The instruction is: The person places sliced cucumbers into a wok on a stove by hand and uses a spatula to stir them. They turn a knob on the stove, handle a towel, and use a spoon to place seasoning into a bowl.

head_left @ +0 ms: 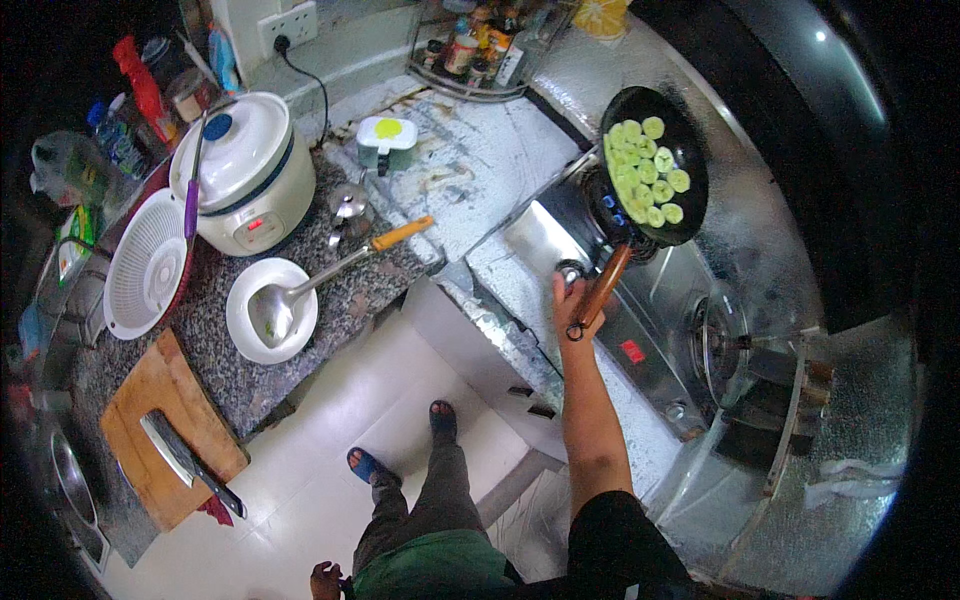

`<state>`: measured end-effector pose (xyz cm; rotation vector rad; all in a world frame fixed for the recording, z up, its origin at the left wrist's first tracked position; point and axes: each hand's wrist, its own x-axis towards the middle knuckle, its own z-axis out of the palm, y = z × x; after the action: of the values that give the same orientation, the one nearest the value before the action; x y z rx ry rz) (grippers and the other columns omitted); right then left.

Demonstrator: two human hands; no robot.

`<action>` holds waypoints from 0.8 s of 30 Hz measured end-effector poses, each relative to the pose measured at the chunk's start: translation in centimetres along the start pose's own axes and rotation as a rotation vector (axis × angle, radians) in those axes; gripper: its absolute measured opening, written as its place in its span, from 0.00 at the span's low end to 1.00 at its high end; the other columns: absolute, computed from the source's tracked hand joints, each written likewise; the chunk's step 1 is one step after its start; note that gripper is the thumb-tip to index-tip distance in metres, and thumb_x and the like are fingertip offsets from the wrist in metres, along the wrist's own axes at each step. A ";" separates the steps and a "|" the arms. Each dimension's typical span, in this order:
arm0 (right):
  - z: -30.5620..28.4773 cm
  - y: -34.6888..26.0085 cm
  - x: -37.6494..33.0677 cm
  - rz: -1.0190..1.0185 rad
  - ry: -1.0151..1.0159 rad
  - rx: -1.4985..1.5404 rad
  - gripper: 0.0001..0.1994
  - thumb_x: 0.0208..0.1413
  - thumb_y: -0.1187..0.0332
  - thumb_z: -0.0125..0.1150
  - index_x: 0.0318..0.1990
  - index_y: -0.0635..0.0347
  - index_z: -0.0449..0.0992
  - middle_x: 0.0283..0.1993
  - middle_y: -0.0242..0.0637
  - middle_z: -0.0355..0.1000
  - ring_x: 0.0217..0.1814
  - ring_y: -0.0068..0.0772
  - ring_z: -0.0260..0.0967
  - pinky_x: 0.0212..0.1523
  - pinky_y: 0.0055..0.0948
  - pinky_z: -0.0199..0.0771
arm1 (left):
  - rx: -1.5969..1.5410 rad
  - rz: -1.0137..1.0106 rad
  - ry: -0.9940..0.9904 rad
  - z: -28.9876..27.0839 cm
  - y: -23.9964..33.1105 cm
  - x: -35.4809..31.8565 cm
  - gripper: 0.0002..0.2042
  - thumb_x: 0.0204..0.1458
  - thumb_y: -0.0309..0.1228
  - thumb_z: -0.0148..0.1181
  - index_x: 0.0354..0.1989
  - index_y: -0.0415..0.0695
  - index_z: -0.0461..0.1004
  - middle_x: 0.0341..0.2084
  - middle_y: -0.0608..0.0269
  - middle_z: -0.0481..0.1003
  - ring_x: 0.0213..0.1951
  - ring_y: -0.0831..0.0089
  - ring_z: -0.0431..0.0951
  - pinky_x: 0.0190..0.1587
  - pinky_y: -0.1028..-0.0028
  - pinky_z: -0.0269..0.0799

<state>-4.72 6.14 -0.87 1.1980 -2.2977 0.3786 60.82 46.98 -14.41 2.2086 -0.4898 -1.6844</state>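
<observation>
My right hand reaches to the front of the stove, its fingers closed on the stove knob. The brown handle of a black frying pan passes just over that hand. Round slices of pale green vegetable, perhaps cucumber, lie in the pan. A blue flame shows at the burner under the pan's near edge. My left hand hangs low beside my green apron, dim and partly cut off, fingers loosely apart with nothing visible in them.
Left counter: a white rice cooker, a strainer basket, a white bowl with a ladle resting in it, and a knife on a cutting board. A second burner lies right; a spice rack stands behind.
</observation>
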 end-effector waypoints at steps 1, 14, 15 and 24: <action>-0.2 0.7 -0.7 0.068 -0.079 0.114 0.20 0.53 0.47 0.53 0.26 0.56 0.73 0.26 0.43 0.73 0.29 0.47 0.73 0.29 0.40 0.73 | 0.027 0.012 -0.009 0.1 0.4 0.3 0.16 0.50 0.32 0.61 0.42 0.37 0.66 0.19 0.55 0.74 0.19 0.68 0.75 0.18 0.71 0.69; -7.6 -0.2 0.9 0.997 -0.576 1.452 0.29 0.53 0.38 0.50 0.48 0.55 0.64 0.41 0.36 0.65 0.37 0.31 0.70 0.31 0.32 0.72 | -0.153 0.202 -0.243 2.3 6.8 2.4 0.11 0.55 0.29 0.50 0.45 0.45 0.69 0.24 0.58 0.72 0.14 0.70 0.68 0.12 0.79 0.62; -6.8 0.2 1.1 1.006 -0.608 1.539 0.29 0.52 0.41 0.54 0.50 0.55 0.63 0.43 0.35 0.63 0.37 0.31 0.70 0.29 0.30 0.72 | -0.186 0.168 -0.223 2.9 8.1 2.4 0.10 0.55 0.29 0.49 0.45 0.46 0.69 0.23 0.58 0.72 0.13 0.70 0.68 0.12 0.79 0.61; -6.2 0.9 2.4 1.055 -0.507 1.808 0.09 0.51 0.69 0.57 0.35 0.55 0.63 0.20 0.29 0.61 0.16 0.22 0.59 0.13 0.23 0.61 | -0.252 0.151 -0.508 4.3 6.5 9.1 0.19 0.55 0.42 0.43 0.49 0.43 0.67 0.35 0.48 0.73 0.35 0.49 0.73 0.28 0.53 0.71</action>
<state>-4.60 7.92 5.59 0.2874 -2.4487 3.2167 58.40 36.86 -20.37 1.5237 -0.5135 -2.0889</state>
